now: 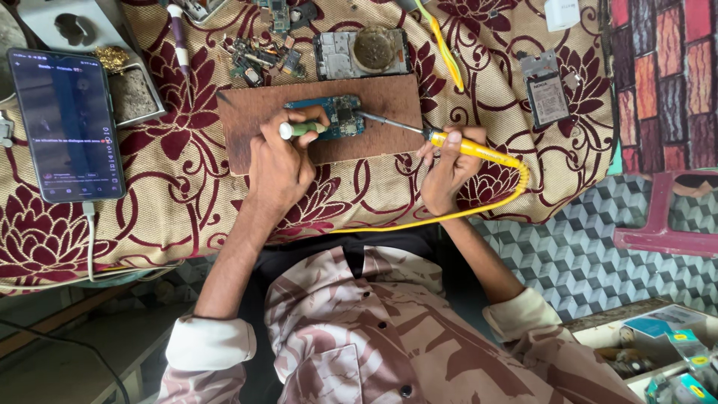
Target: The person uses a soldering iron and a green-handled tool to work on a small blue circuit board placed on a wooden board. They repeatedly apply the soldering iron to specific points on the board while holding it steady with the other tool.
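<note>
1 blue board [338, 117] on 1 wood slab [374, 101], desk centre. L hand [280, 161] curled, pinching 1 green-white tool [301, 129] at board. R hand [449, 166] pinching 1 yellow iron [467, 147], tip on board. 1 phone [67, 123] far left.

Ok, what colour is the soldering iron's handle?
Yellow, with a matching yellow cord; the soldering iron sits in the right hand, head view.

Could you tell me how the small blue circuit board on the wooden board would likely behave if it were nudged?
The circuit board looks thin and flat, so probably light and stiff. It lies on a smooth wooden board, so it might slide were the left hand not on it. Its exposed parts suggest it is fragile.
</note>
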Demonstrator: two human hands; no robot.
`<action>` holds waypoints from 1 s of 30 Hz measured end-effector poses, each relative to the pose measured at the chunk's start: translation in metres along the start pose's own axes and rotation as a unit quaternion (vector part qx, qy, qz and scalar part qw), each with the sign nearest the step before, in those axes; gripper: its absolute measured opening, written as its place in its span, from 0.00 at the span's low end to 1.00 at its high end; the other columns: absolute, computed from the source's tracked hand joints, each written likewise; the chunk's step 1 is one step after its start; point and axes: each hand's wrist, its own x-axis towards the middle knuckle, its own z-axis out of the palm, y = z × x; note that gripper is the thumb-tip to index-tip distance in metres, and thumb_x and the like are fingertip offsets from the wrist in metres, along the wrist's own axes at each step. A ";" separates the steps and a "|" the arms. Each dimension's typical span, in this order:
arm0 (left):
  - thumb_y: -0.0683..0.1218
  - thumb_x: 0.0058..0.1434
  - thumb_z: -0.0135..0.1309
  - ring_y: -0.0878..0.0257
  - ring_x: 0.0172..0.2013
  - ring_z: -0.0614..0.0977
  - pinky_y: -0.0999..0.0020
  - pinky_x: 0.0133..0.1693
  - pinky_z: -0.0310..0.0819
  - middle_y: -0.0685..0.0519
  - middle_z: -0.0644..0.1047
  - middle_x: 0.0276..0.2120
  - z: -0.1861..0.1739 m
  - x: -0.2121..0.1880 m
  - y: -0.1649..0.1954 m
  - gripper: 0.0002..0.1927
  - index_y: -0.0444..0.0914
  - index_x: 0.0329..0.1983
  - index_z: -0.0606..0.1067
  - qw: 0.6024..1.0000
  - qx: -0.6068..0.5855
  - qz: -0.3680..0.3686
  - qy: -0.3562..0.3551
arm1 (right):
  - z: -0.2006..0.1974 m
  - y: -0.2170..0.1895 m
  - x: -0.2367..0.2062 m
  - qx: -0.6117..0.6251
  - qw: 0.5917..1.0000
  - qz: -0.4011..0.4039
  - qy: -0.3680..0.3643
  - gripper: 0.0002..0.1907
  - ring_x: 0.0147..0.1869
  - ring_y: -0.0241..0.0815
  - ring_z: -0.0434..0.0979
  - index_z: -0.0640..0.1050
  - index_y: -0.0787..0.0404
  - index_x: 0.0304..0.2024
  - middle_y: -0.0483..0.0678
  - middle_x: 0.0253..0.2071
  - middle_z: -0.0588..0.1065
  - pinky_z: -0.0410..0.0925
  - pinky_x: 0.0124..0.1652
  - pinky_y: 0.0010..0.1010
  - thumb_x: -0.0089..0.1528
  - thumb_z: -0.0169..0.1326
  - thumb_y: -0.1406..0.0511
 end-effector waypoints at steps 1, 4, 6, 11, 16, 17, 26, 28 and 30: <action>0.31 0.66 0.49 0.49 0.31 0.83 0.55 0.35 0.72 0.46 0.82 0.45 0.001 0.000 0.000 0.18 0.33 0.55 0.58 1.000 0.022 -0.001 0.004 | 0.000 0.001 -0.001 0.005 1.000 -0.005 0.005 0.13 0.25 0.34 0.68 0.64 0.64 0.45 0.48 0.24 0.68 0.65 0.29 0.24 0.78 0.41 0.59; 0.33 0.64 0.51 0.44 0.32 0.83 0.52 0.35 0.72 0.43 0.80 0.38 0.001 -0.002 -0.002 0.19 0.33 0.55 0.61 0.998 0.060 -0.025 0.000 | 0.001 0.003 -0.007 0.006 1.000 -0.012 0.008 0.11 0.27 0.34 0.68 0.64 0.65 0.46 0.48 0.27 0.69 0.66 0.31 0.24 0.77 0.42 0.62; 0.33 0.64 0.52 0.44 0.29 0.82 0.50 0.35 0.71 0.44 0.79 0.34 0.002 -0.004 -0.003 0.19 0.32 0.56 0.61 0.997 0.041 -0.061 -0.024 | -0.002 0.003 -0.012 -0.019 1.000 -0.016 -0.001 0.09 0.29 0.33 0.69 0.63 0.66 0.47 0.48 0.30 0.69 0.68 0.32 0.24 0.77 0.43 0.64; 0.32 0.68 0.48 0.46 0.32 0.83 0.54 0.35 0.73 0.43 0.82 0.44 0.002 -0.005 -0.004 0.17 0.32 0.56 0.58 1.000 -0.010 0.000 0.003 | -0.006 0.005 -0.016 -0.086 0.994 -0.061 0.002 0.09 0.32 0.35 0.74 0.65 0.67 0.46 0.51 0.32 0.72 0.69 0.33 0.23 0.76 0.44 0.65; 0.32 0.65 0.48 0.49 0.30 0.83 0.53 0.34 0.74 0.46 0.81 0.41 0.001 -0.003 -0.002 0.19 0.32 0.56 0.58 0.998 0.038 -0.042 -0.039 | -0.006 0.005 -0.015 -0.067 0.996 -0.066 -0.002 0.09 0.34 0.35 0.75 0.64 0.66 0.46 0.51 0.34 0.73 0.70 0.34 0.23 0.76 0.46 0.65; 0.31 0.66 0.47 0.51 0.31 0.84 0.55 0.34 0.74 0.46 0.81 0.45 0.000 -0.003 0.000 0.18 0.32 0.56 0.57 0.999 0.006 -0.029 -0.030 | -0.006 0.005 -0.016 -0.069 0.995 -0.065 -0.002 0.10 0.34 0.35 0.75 0.64 0.66 0.47 0.51 0.34 0.73 0.70 0.35 0.23 0.76 0.46 0.64; 0.30 0.62 0.47 0.50 0.36 0.85 0.54 0.39 0.76 0.47 0.82 0.49 -0.003 0.003 0.005 0.21 0.32 0.55 0.57 1.000 -0.009 -0.008 -0.009 | -0.005 0.007 -0.011 -0.050 0.996 -0.071 0.005 0.12 0.33 0.35 0.73 0.64 0.65 0.46 0.52 0.35 0.72 0.70 0.34 0.25 0.75 0.47 0.61; 0.29 0.62 0.47 0.48 0.37 0.85 0.55 0.39 0.76 0.47 0.82 0.49 -0.004 0.003 0.006 0.20 0.32 0.55 0.58 1.000 -0.016 -0.022 -0.012 | -0.003 0.007 -0.011 -0.038 0.998 -0.057 0.008 0.12 0.33 0.35 0.73 0.64 0.64 0.45 0.51 0.34 0.72 0.70 0.34 0.25 0.76 0.48 0.61; 0.29 0.63 0.47 0.47 0.36 0.84 0.55 0.39 0.76 0.47 0.82 0.49 -0.004 0.004 0.008 0.19 0.32 0.55 0.58 0.999 -0.023 -0.026 -0.014 | -0.004 0.006 -0.010 -0.026 0.999 -0.036 0.009 0.12 0.33 0.35 0.72 0.63 0.63 0.45 0.51 0.34 0.72 0.68 0.32 0.22 0.76 0.48 0.61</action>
